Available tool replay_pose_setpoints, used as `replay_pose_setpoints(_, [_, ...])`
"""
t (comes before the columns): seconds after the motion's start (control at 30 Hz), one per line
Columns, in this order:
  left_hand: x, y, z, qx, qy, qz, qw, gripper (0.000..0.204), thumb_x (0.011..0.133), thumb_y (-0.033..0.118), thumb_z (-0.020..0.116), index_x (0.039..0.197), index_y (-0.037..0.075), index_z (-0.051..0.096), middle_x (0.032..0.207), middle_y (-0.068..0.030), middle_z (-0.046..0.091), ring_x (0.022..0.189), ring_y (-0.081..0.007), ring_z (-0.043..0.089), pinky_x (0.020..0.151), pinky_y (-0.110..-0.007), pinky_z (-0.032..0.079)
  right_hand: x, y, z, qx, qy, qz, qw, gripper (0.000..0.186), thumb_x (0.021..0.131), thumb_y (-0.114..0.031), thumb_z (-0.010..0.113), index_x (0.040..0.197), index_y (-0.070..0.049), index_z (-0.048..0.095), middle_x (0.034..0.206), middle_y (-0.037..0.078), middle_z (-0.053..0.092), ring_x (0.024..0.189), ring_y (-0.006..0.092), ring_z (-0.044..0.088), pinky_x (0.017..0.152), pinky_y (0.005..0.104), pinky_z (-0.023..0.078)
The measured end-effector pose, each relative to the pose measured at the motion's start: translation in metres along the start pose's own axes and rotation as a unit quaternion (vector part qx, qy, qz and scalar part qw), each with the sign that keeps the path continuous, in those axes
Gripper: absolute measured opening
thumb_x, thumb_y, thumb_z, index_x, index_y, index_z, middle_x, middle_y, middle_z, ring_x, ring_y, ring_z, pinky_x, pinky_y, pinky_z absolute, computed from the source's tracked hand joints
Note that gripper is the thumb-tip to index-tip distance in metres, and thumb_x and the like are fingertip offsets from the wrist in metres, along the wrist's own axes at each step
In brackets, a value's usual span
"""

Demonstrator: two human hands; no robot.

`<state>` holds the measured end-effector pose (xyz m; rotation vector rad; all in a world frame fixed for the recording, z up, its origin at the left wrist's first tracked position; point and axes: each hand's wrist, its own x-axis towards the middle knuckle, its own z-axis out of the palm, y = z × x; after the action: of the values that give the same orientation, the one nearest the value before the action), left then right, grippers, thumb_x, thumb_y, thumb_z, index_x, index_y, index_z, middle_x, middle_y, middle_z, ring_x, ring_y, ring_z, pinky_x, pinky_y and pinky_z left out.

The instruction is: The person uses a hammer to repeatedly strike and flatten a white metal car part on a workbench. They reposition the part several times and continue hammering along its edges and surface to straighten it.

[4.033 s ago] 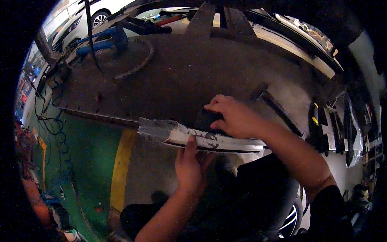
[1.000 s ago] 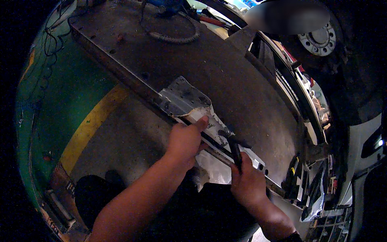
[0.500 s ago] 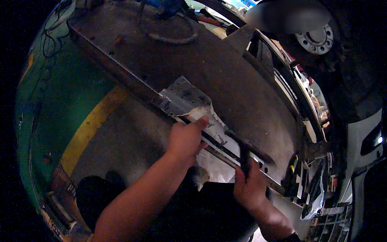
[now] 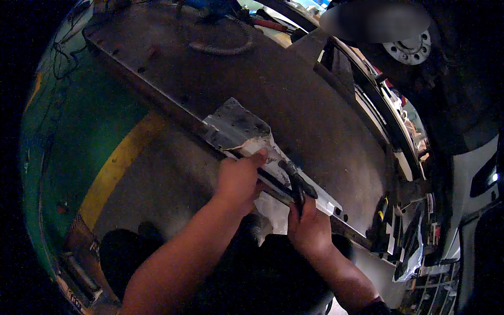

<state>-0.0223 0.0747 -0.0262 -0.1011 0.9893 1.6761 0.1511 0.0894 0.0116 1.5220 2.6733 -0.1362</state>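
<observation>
A long metal panel piece, bare grey at its far left end and flaking white paint along the rest, lies at the near edge of a dark workbench. My left hand grips its near edge, thumb on top and fingers curled beneath. In my right hand is a hammer, the fist closed round its dark handle. The hammer's head is over the white stretch of the panel, just right of my left hand; whether it touches the metal, I cannot tell.
A hose curls on the far part of the bench. Beyond it, a wheel hub and dark vehicle parts stand at upper right. A yellow stripe crosses the green floor at left. Tools and plastic wrapping crowd the right side.
My right hand has moved left and slightly up with the hammer, bringing its head nearer my left hand. The left hand keeps its hold on the panel.
</observation>
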Motion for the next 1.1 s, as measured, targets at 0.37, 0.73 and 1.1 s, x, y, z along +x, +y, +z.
replay_pose_setpoints(0.37, [0.009, -0.007, -0.006, -0.008, -0.038, -0.001, 0.999, 0.028, 0.089, 0.019, 0.068, 0.11, 0.005, 0.057, 0.103, -0.0088, 0.064, 0.091, -0.0247, 0.063, 0.07, -0.04, 0.053, -0.002, 0.003, 0.006, 0.044, 0.051, -0.042, 0.997, 0.031, 0.093, -0.024, 0.058, 0.114, -0.003, 0.051, 0.081, 0.023, 0.066, 0.073, 0.046, 0.063, 0.065, 0.0532, 0.05])
replay_pose_setpoints(0.73, [0.005, -0.007, -0.006, 0.008, -0.004, 0.005, 1.0, 0.026, 0.09, 0.019, 0.067, 0.109, 0.004, 0.058, 0.102, -0.0079, 0.064, 0.09, -0.0228, 0.063, 0.072, -0.038, 0.051, -0.017, 0.005, -0.006, 0.045, 0.023, 0.004, 0.999, 0.028, 0.091, -0.024, 0.06, 0.105, -0.001, 0.053, 0.074, 0.024, 0.064, 0.069, 0.0455, 0.063, 0.062, 0.0535, 0.05])
replay_pose_setpoints(1.1, [0.007, 0.0, -0.015, 0.028, -0.069, -0.007, 0.997, 0.023, 0.091, 0.01, 0.062, 0.113, 0.004, 0.055, 0.103, -0.0091, 0.064, 0.096, -0.0243, 0.064, 0.076, -0.038, 0.056, -0.035, 0.035, -0.005, 0.162, 0.102, -0.048, 0.98, 0.027, 0.092, -0.023, 0.061, 0.11, -0.004, 0.058, 0.08, 0.021, 0.066, 0.074, 0.0429, 0.064, 0.065, 0.0486, 0.05])
